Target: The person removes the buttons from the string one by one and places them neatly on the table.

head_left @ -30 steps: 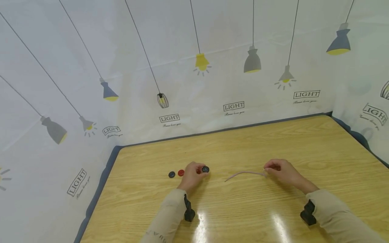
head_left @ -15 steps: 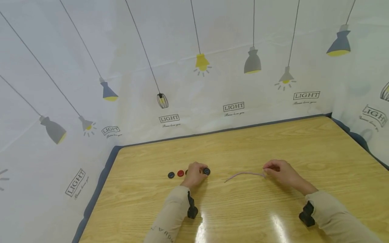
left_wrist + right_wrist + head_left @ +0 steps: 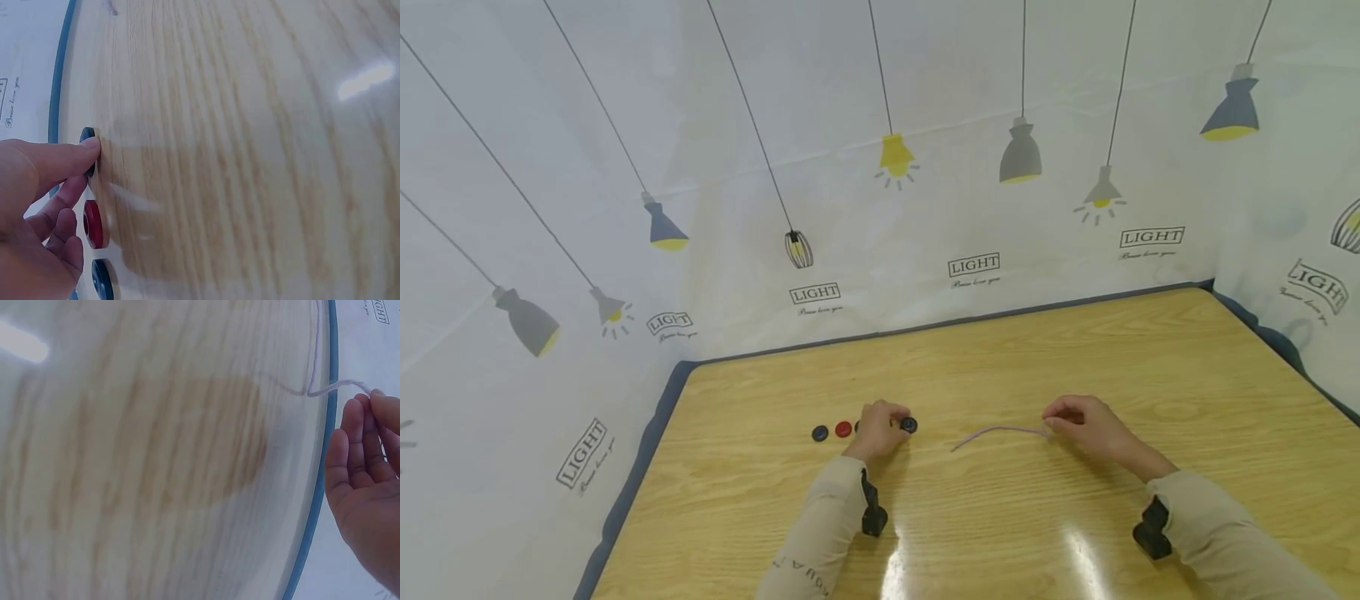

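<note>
My left hand (image 3: pixel 876 432) pinches a dark round button (image 3: pixel 908 425) between thumb and fingers. The button stands on edge at the fingertips in the left wrist view, partly covered by the thumb. Right behind it in that view are a red button (image 3: pixel 94 224) and another dark button (image 3: pixel 102 279). Farther left in the head view lie one more red button (image 3: pixel 843 428) and a dark blue one (image 3: pixel 820 433). My right hand (image 3: pixel 1086 427) pinches one end of a thin purple cord (image 3: pixel 1000 428). From there the cord runs left along the table in a shallow curve.
The wooden table (image 3: pixel 1015 500) has a blue edge and meets a white wall covering (image 3: pixel 880 275) printed with lamps. A black wrist mount (image 3: pixel 874 510) sits on the left sleeve, another mount (image 3: pixel 1152 533) on the right. Light reflects off the near tabletop.
Since a second ago the pinched button has come slightly nearer and lower in the head view. The left hand has shifted a little with it. The right hand still holds the cord.
</note>
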The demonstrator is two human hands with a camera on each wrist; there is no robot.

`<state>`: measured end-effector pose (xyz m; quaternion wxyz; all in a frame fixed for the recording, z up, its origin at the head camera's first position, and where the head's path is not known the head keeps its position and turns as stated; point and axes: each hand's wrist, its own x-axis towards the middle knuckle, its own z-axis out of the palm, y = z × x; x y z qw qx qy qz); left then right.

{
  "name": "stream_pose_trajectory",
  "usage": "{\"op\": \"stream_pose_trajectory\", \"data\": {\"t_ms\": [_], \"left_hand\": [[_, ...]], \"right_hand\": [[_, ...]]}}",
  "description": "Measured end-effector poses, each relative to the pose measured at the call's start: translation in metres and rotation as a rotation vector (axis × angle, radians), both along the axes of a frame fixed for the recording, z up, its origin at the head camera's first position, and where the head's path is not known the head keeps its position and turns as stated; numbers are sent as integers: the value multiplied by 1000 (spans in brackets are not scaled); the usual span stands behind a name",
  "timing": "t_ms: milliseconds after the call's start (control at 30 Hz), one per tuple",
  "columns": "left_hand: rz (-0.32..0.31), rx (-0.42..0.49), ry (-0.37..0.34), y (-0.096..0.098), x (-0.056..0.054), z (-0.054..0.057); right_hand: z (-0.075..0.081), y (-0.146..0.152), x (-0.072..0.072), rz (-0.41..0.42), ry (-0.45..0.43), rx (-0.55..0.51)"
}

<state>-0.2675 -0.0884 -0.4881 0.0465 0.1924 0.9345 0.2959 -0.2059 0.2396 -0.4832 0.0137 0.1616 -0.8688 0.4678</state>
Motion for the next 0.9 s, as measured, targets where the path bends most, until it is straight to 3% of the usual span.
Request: {"op": "stream_pose_trajectory", "data": {"t_ms": [300, 533, 767, 900], "left_hand": [[10, 37, 27, 0, 6, 2], [83, 74, -38, -1, 11, 2], [58, 144, 26, -4, 14, 1], [129, 218, 58, -4, 16, 4]], "right_hand": [[-3, 1, 1, 13, -6, -16], [-4, 2, 2, 19, -14, -23], [4, 2, 5, 72, -27, 97], [16, -3, 6, -25, 57, 190]]}}
